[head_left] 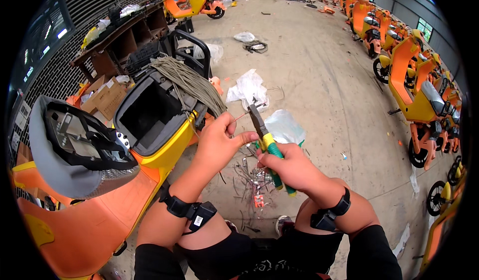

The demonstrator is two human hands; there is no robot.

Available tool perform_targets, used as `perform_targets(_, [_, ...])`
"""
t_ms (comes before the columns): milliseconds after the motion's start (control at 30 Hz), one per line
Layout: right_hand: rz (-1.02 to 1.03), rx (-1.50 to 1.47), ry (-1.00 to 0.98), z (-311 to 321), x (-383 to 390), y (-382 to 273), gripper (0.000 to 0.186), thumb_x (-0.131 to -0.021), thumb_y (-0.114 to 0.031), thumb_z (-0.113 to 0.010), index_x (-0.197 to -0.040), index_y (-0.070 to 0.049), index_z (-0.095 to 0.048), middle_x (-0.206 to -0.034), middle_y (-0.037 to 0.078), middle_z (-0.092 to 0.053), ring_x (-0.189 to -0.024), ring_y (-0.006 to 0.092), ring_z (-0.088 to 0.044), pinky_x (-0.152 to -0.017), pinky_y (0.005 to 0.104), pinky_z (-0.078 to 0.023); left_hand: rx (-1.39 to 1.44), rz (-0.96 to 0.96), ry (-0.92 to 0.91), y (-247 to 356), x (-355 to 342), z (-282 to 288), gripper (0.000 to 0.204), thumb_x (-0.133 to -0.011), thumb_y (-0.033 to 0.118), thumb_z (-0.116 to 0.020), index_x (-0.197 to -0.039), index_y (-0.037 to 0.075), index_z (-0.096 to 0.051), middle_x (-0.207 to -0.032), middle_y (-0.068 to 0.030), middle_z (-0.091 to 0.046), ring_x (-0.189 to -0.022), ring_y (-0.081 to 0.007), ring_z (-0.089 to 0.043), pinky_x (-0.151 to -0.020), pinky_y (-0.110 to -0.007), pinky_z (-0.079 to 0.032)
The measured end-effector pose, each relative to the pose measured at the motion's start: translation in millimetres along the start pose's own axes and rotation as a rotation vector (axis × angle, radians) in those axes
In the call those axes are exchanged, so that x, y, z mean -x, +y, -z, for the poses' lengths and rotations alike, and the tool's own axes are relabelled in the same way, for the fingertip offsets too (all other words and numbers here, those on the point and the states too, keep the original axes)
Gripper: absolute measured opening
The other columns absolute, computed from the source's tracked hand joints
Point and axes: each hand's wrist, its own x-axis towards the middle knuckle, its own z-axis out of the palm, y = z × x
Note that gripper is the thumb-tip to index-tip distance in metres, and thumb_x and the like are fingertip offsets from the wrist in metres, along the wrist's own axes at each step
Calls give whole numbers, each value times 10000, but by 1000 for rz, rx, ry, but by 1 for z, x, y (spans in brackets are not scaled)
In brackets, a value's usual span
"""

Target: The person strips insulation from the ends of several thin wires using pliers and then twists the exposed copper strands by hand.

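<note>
Between the thumb and fingers of my left hand (217, 141) a thin reddish wire (241, 116) is pinched. It runs up to the jaws of the pliers (257, 120), where a small dark piece shows, too small to name. My right hand (292, 166) is wrapped around the pliers' green and yellow handles, with the dark metal jaws pointing up and away from me. Both hands are in front of my knees, over a floor littered with wire scraps (249, 176). I cannot tell whether the jaws bite the wire or only touch it.
Close on my left stands an orange and yellow scooter (95, 220), its grey seat (80, 155) tipped up beside an open storage box (149, 103). A rope-like bundle of cable (187, 80) lies over the box. Plastic bags (284, 125) lie ahead; scooters (411, 88) line the right.
</note>
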Motion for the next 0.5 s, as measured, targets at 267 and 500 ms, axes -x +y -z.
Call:
perform_targets(267, [98,293,-10,19,13,-10,265,-920,-188,-674,-1035,51,-662,-931,163,-637,-796,273,-619,-743,387,-492,287,64,-265,0,10,9,348,-914,282,-784,-836,73,-518,-716,57,-466,-676,-48,-415,-590,-235,-374])
perform_targets(500, [234,355,-52,22,11,0,242,-912,-164,-688,-1016,50,-646,-925,160,-624,-809,292,-619,-749,385,-490,308,129,-437,9,12,5,303,-949,271,-744,-875,63,-535,-750,53,-488,-683,-34,-424,-593,-230,-379])
